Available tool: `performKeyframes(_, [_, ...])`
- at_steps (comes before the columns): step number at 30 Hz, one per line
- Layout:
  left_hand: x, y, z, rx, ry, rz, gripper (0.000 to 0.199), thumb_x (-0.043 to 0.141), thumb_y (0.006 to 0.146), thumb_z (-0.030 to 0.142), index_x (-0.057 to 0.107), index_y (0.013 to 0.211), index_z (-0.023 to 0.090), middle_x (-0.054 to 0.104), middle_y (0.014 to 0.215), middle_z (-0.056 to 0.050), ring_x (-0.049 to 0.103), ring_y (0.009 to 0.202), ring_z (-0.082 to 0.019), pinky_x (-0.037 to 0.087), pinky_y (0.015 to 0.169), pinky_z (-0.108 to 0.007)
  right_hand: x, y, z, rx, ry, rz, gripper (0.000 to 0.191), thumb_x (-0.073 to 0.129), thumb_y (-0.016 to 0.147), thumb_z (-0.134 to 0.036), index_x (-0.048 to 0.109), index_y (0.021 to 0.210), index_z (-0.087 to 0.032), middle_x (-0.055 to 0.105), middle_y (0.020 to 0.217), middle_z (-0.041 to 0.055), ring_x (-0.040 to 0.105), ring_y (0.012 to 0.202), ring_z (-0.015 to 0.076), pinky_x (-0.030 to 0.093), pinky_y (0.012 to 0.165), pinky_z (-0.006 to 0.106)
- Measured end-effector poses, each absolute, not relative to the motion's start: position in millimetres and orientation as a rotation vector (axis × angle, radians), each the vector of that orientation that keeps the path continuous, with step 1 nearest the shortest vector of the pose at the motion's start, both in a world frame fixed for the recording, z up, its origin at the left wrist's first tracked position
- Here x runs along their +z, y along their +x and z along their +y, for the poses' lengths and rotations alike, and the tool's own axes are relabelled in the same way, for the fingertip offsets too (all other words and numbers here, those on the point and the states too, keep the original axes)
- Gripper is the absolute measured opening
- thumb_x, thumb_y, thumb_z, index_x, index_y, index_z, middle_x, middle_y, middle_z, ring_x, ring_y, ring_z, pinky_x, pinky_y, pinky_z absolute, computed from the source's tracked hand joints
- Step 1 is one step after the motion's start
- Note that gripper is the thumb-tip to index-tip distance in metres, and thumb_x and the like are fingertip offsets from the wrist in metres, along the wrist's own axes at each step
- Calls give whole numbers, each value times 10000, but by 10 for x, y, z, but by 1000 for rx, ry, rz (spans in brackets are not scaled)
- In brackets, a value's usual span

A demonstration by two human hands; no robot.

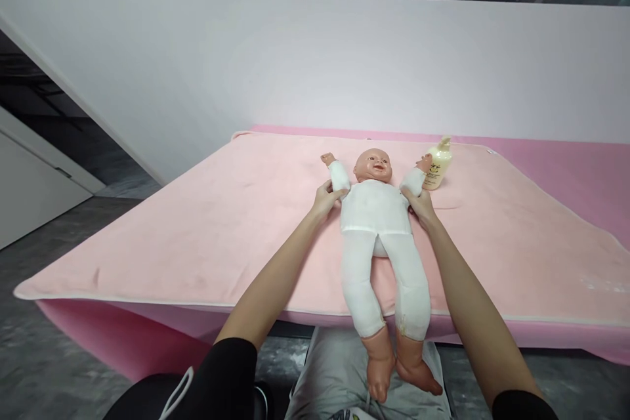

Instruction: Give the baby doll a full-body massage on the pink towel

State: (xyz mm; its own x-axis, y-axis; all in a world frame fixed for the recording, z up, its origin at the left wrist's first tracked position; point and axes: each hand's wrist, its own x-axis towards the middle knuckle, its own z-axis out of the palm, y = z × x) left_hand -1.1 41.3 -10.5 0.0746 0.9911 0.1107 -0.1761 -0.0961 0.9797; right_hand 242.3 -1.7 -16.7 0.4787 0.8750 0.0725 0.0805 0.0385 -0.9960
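Note:
A baby doll (377,207) with a white cloth body lies on its back, face up, its feet hanging past the table's front edge over my lap. My left hand (327,199) is closed around the doll's arm on the left side, near the elbow. On the other side my right hand (419,205) grips the doll's other upper arm, thumb on top. Both doll arms are bent up beside its head. Just behind the doll's hand on the right stands a pale yellow pump bottle (440,164), upright and partly covered by that hand.
A light pink blanket (236,230) with a white edge covers the table, over a darker pink cloth (561,184). Behind the table rises a white wall (344,65) with dark glass above. A low white door (39,184) and grey floor are at the left.

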Motion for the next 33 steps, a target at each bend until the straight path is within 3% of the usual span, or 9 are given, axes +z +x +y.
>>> performKeyframes(6, [-95, -20, 420, 1638, 1004, 1155, 345, 677, 526, 170, 547, 846, 152, 615, 798, -27, 580, 718, -144, 456, 629, -259, 24, 2435, -101, 868, -984, -536, 366, 770, 462, -188, 594, 782, -163, 635, 743, -17, 590, 683, 127, 510, 578, 247])
performKeyframes(11, [-112, -95, 456, 1559, 939, 1086, 334, 715, 574, 230, 540, 850, 158, 624, 842, -49, 599, 745, -163, 478, 642, -288, 79, 2530, -142, 900, -884, -413, 334, 729, 527, -137, 578, 823, -176, 634, 786, -19, 605, 745, 125, 550, 635, 260])
performKeyframes(16, [-65, -133, 457, 1531, 785, 1072, 213, 691, 653, 157, 566, 825, 157, 639, 890, -71, 607, 826, -184, 491, 763, -328, 33, 2648, -147, 871, -991, -327, 327, 688, 601, -141, 572, 905, -177, 634, 909, 8, 613, 825, 139, 568, 648, 256])
performKeyframes(19, [-31, -164, 487, 1555, 688, 1102, 141, 639, 701, 135, 556, 812, 164, 628, 868, -64, 601, 813, -177, 492, 785, -333, 3, 2708, -158, 773, -1099, -313, 563, 680, 615, -137, 491, 1136, -237, 608, 1049, 5, 614, 903, 145, 577, 681, 266])
performKeyframes(21, [-24, -218, 535, 1591, 614, 1130, 119, 611, 710, 131, 528, 782, 174, 601, 815, -41, 591, 772, -156, 494, 763, -314, -16, 2745, -162, 712, -1128, -282, 819, 672, 622, -125, 291, 1316, -337, 569, 1146, -15, 609, 949, 134, 580, 713, 279])
performKeyframes(23, [-28, -298, 599, 1646, 536, 1148, 147, 591, 690, 112, 476, 743, 188, 544, 734, 3, 566, 705, -124, 493, 721, -284, -33, 2780, -154, 702, -1149, -216, 927, 650, 636, -121, 141, 1365, -385, 542, 1187, -26, 603, 969, 118, 576, 741, 279])
performKeyframes(27, [-38, -487, 708, 1725, 424, 1248, 211, 548, 648, 99, 434, 794, 201, 462, 668, 53, 531, 631, -96, 487, 664, -258, -60, 2852, -106, 751, -1187, -127, 677, 587, 670, -148, 307, 1264, -310, 550, 1130, -17, 597, 947, 108, 567, 757, 268])
performKeyframes(33, [-33, -682, 701, 1826, 376, 1451, 547, 540, 603, 78, 420, 1117, 221, 508, 816, 15, 577, 812, -124, 473, 760, -250, -155, 3020, 3, 648, -1165, -119, 326, 533, 627, -152, 402, 916, -225, 535, 1014, -14, 578, 868, 111, 556, 671, 260])
